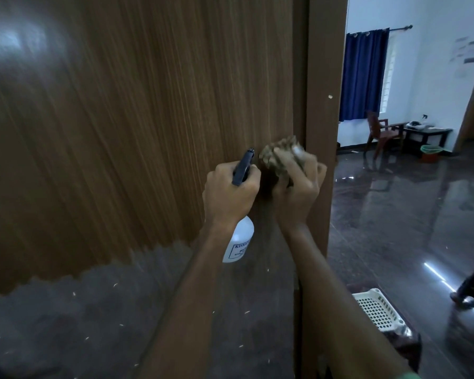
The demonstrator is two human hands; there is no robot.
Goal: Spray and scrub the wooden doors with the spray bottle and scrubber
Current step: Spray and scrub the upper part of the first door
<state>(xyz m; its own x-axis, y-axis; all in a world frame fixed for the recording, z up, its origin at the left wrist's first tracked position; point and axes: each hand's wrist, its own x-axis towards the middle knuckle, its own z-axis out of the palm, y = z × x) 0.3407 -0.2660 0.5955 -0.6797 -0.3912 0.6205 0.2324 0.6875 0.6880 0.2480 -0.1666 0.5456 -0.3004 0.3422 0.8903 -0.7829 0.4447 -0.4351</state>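
Two bare forearms in view, no watch, rings or gloves seen. Left hand (230, 192) and right hand (296, 187) both uncovered. Right arm: edge of light green sleeve (407, 375) visible at bottom of frame. Left arm: no sleeve seen.

White label on the spray bottle (238, 242) bearing the partly hidden dark-blue letters "KISS…", its smaller lines blurred; the wall papers (467, 54) are too distant to read.
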